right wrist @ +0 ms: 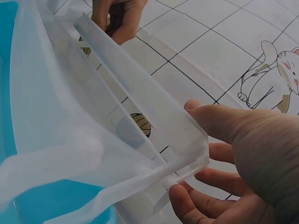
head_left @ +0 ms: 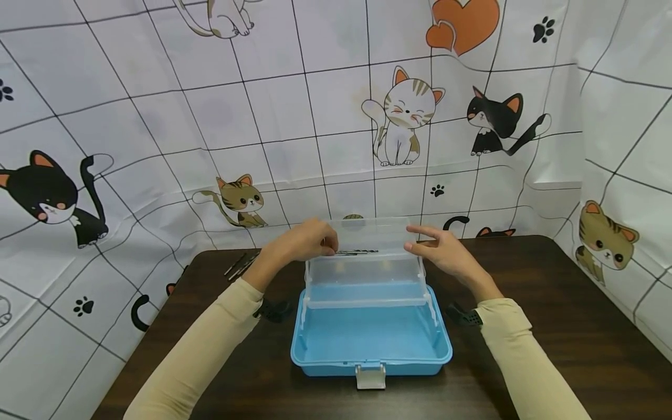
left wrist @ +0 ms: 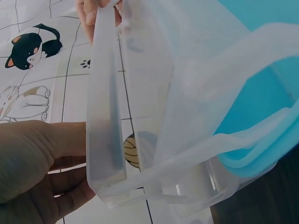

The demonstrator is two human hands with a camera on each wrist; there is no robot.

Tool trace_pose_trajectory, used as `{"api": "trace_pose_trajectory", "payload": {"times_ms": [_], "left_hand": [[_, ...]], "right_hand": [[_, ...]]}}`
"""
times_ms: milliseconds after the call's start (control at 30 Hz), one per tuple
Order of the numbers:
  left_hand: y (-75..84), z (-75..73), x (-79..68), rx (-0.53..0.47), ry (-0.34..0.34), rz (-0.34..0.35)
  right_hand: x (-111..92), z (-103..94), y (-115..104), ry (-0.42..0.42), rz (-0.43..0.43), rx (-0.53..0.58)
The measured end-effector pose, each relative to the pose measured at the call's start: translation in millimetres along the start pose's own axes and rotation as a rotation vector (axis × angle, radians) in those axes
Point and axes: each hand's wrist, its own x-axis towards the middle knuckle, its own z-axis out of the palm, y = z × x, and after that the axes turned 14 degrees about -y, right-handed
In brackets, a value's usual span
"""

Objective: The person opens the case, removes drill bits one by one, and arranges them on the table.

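A light-blue toolbox [head_left: 370, 370] stands with its clear stepped trays raised. Thin dark drill bits [head_left: 357, 252] run sideways along the upper clear tray [head_left: 375, 228], from the fingertips of my left hand [head_left: 311, 239], which pinches their left end. In the left wrist view, those fingertips are hidden behind the translucent tray end. My right hand [head_left: 443, 252] grips the right end of the upper tray, its thumb [right wrist: 205, 114] at one edge and fingers curled around the corner. The lower clear tray [head_left: 364, 274] hangs over the blue base.
Several dark drill bits [head_left: 241, 266] lie on the dark wooden table [head_left: 241, 379] to the left, behind my left forearm. A white latch [head_left: 370, 378] hangs at the toolbox front. A cat-patterned cloth [head_left: 336, 116] rises behind the table.
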Motion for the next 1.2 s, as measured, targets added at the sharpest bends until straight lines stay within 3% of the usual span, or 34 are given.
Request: {"api": "trace_pose_trajectory", "payload": {"times_ms": [733,967,1067,1200], "left_hand": [[-3.7,-10.0,-34.2,-0.046,0.133,-0.054],[-9.3,-16.2,-45.4,-0.015,0.177,-0.058],[-14.1,-18.0,-51.8,-0.013,0.202,-0.095],[-20.4,-19.5,-63.6,-0.017,0.249,-0.197]], "right_hand": [[4.7,5.3,-5.5,-0.007,-0.009,-0.027],[-0.2,3.6,-2.7,0.001,0.01,-0.032],[-1.8,3.3,-1.5,0.005,0.009,-0.043],[-1.9,4.4,-0.3,0.009,-0.002,-0.041]]}}
